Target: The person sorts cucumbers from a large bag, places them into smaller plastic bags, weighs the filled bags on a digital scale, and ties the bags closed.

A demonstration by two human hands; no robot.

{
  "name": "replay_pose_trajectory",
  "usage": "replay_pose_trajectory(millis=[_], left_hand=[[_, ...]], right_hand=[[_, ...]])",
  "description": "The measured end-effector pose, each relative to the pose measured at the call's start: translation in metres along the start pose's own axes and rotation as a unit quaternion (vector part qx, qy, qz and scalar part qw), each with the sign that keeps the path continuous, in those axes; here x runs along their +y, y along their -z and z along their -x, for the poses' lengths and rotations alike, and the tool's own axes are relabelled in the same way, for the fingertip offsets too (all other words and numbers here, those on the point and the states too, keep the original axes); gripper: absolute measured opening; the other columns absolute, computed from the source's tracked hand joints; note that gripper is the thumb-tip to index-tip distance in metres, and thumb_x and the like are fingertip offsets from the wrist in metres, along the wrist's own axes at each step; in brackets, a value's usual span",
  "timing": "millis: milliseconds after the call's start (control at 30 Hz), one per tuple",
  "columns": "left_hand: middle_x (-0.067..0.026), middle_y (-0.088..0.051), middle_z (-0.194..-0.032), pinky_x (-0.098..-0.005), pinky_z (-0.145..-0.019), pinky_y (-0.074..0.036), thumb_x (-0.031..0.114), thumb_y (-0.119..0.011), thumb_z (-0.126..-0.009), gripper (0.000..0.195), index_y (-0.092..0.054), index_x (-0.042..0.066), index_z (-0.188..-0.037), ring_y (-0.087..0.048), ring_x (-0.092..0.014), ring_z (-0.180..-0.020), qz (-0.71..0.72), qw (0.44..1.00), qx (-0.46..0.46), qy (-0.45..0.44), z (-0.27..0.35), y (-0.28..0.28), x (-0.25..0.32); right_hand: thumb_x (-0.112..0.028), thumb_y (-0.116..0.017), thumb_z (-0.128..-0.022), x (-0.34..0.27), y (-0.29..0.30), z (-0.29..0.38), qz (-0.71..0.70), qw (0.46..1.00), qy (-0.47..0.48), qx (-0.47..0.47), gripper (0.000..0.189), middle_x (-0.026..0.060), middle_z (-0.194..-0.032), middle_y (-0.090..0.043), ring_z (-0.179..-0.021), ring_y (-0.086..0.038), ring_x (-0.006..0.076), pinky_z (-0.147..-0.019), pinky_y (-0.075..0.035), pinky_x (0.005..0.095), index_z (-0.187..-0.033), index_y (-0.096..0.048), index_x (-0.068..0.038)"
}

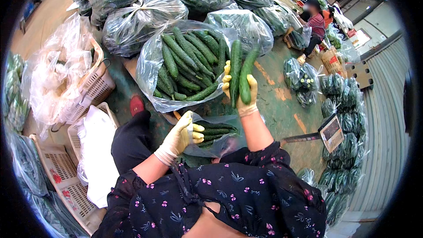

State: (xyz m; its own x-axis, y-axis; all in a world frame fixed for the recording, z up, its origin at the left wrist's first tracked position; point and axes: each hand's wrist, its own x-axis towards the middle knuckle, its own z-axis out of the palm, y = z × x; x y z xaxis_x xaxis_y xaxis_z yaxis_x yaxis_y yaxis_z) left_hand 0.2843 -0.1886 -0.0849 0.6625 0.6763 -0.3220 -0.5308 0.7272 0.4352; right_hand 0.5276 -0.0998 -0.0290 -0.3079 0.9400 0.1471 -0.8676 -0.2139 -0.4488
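Note:
My right hand (246, 89), in a pale yellow glove, grips two green cucumbers (235, 69) side by side, raised right of a large open clear plastic bag (145, 76) full of cucumbers (188, 58). My left hand (185, 132), gloved alike, pinches the edge of a smaller clear plastic bag (214, 152) just in front of my body. Several cucumbers (214, 133) lie side by side in that smaller bag. What the small bag rests on is mostly hidden.
Filled, tied bags (142, 19) are piled beyond the large bag. Left are plastic crates (96, 86) and white sheets (99, 158). Right stand a scale's display (331, 133) on an arm and rows of bagged vegetables (347, 132). A co-worker (314, 26) sits at the upper right.

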Motion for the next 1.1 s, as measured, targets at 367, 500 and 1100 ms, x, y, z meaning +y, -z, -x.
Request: replay_pose_trajectory(millis=[367,500,1100], left_hand=[[-0.0161,-0.063,-0.093,-0.0437,-0.071,-0.052,0.041,-0.055,-0.085,0.052,-0.037,0.02,-0.13,-0.064,-0.025,-0.071,-0.011,1.0,-0.001,-0.025,0.009,0.006,0.005],[-0.0129,-0.063,-0.088,-0.0418,-0.068,-0.052,0.043,-0.054,-0.085,0.05,-0.04,0.019,-0.127,-0.063,-0.023,-0.067,-0.013,0.999,0.019,-0.039,0.016,0.009,0.007],[-0.0159,-0.062,-0.082,-0.0326,-0.055,-0.05,0.038,-0.054,-0.087,0.059,-0.028,0.017,-0.136,-0.056,-0.018,-0.051,-0.015,0.999,-0.026,0.018,0.018,0.012,-0.007]], right_hand=[[-0.004,-0.073,-0.063,0.032,0.001,0.066,0.313,0.948,-0.037,0.05,0.088,0.007,-0.118,-0.052,-0.112,-0.05,0.0219,-0.099,-0.039,0.0371,-0.14,-0.03,-0.008],[-0.007,-0.074,-0.062,0.057,0.01,0.079,0.487,0.87,-0.082,-0.008,0.089,0.0082,-0.124,-0.049,-0.118,-0.045,0.0221,-0.104,-0.03,0.0352,-0.139,-0.028,-0.006],[-0.036,-0.073,-0.066,-0.028,0.062,0.135,0.783,0.259,-0.564,-0.027,0.072,0.0116,-0.123,-0.057,-0.113,-0.055,0.0227,-0.095,-0.042,0.0309,-0.129,-0.05,-0.008]])
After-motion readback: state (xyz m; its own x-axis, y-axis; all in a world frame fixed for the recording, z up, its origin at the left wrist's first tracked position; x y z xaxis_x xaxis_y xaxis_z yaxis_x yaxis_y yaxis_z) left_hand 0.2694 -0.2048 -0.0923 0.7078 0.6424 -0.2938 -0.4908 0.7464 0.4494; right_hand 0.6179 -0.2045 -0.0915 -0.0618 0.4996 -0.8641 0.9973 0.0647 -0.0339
